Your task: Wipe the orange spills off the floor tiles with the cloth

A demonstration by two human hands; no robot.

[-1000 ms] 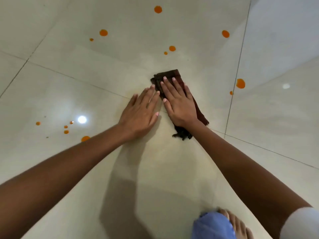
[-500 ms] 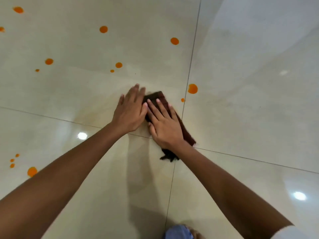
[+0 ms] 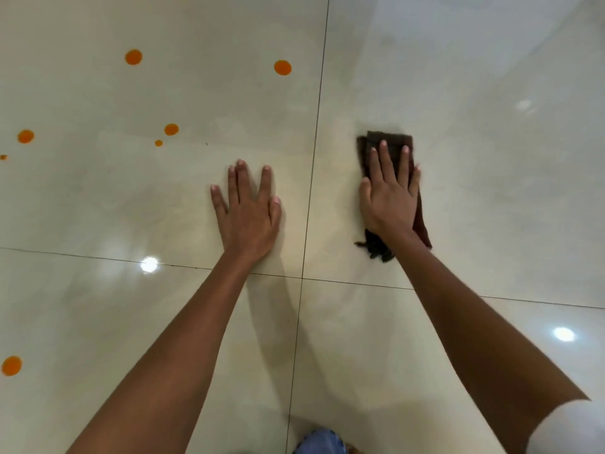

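Observation:
A folded dark brown cloth [image 3: 389,140] lies on the cream floor tile to the right of a vertical grout line [image 3: 314,152]. My right hand [image 3: 391,198] presses flat on it with straight fingers. My left hand [image 3: 248,211] rests flat on the bare tile left of that line, fingers spread, holding nothing. Round orange spills dot the left tiles: one [image 3: 282,67] nearest the grout line, another [image 3: 133,57] at the upper left, a pair [image 3: 171,129] ahead of my left hand, and one [image 3: 11,366] at the lower left edge.
Glossy tiles reflect ceiling lights [image 3: 149,264]. More orange drops [image 3: 25,136] sit at the far left edge. A horizontal grout line [image 3: 360,283] crosses under my forearms. A knee in blue denim [image 3: 322,442] shows at the bottom edge.
My right hand slid the cloth rightwards across the vertical grout line, and the orange spots that lay beside that line no longer show. My hands have moved apart; the left stays on the left tile.

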